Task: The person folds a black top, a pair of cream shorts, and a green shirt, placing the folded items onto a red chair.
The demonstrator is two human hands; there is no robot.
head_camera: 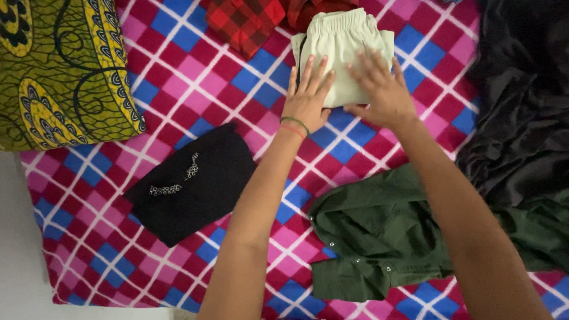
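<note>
While both palms press flat on it, the folded pale cream garment lies near the far edge of the bed, its elastic waistband turned away from the person. The left hand rests on the garment's near left corner with its fingers spread and straight, gripping nothing; a thin green and red band circles that wrist. The right hand lies on the near right part of the garment, fingers likewise splayed and open, touching the cloth without clasping it. Just beyond the garment sits a red and black checked cloth, touching its far left corner. Under everything spreads the checked bedsheet in pink, red and blue squares. Nearer the person, left of the left forearm, lies a folded black garment with a silvery beaded trim. Below the right forearm lies a crumpled dark green shirt with snap buttons. A heap of black fabric fills the right side, and a yellow-green patterned pillow sits at the far left.
</note>
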